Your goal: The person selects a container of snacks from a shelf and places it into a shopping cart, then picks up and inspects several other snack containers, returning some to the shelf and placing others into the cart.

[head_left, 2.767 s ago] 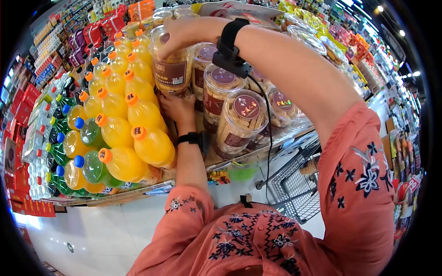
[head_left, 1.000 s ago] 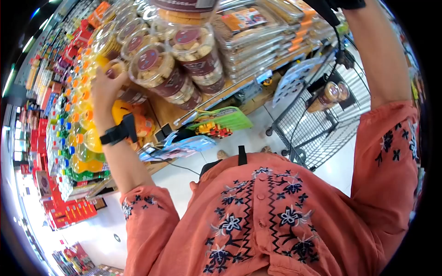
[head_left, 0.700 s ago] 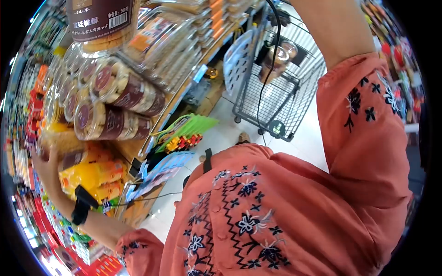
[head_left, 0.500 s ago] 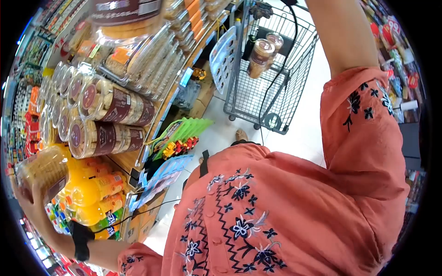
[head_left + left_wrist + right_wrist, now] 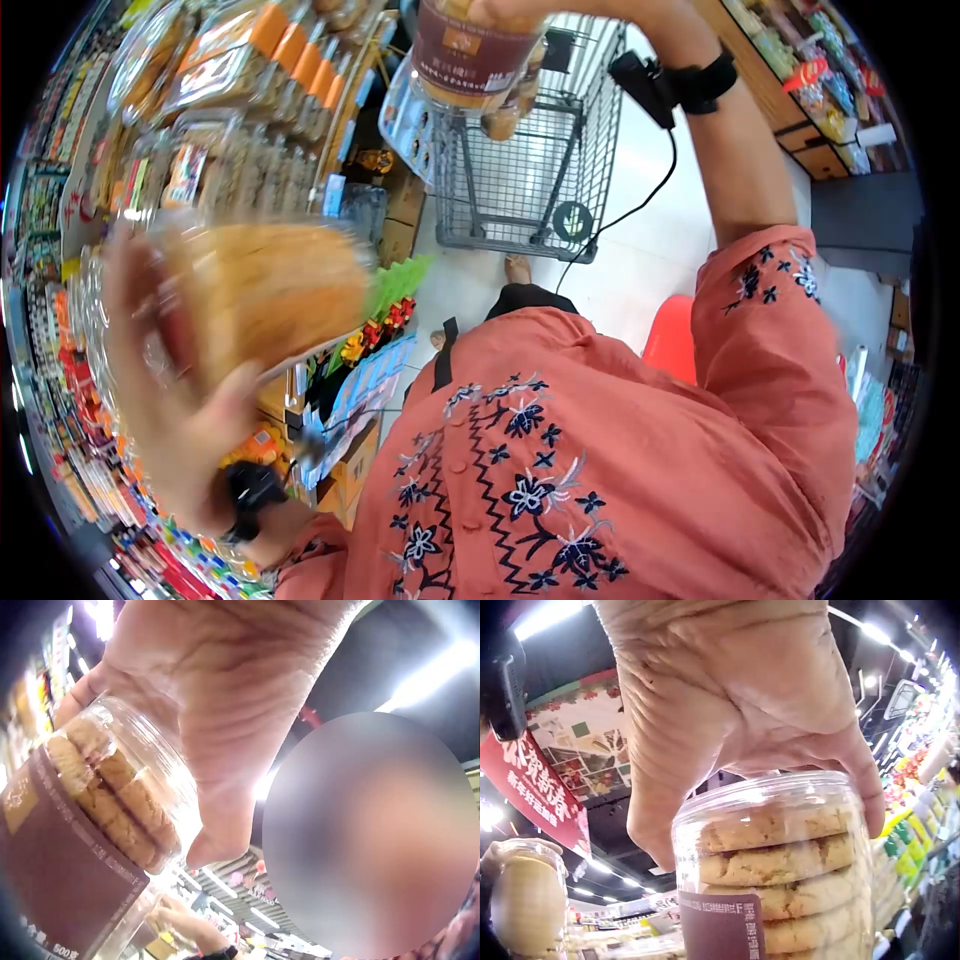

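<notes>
My left hand [image 5: 180, 410] grips a clear plastic jar of cookies [image 5: 270, 295], blurred by motion and tilted on its side in the head view. Up close in the left wrist view, the thumb and fingers of my left hand [image 5: 217, 712] clasp the jar's lid end, above a maroon label [image 5: 67, 847]. With my right hand [image 5: 735, 697] I hold a second cookie jar [image 5: 780, 877] from above, fingers and thumb spread round its lid. Stacked round cookies show through its wall. In the head view this jar [image 5: 470, 55] hangs upright over the shopping cart's far end.
A wire shopping cart [image 5: 510, 165] stands ahead, with jars [image 5: 515, 105] at its far end partly hidden by the right-hand jar. Packed trays of pastries [image 5: 230, 60] fill the display on the left. A red object [image 5: 670, 340] is on the floor at right. A cable trails from the right wrist.
Both hands lift jars off the display. The left hand carries its jar away from the orange drink bottles, rightward across the body; the right hand's jar moves over the cart as the view turns.
</notes>
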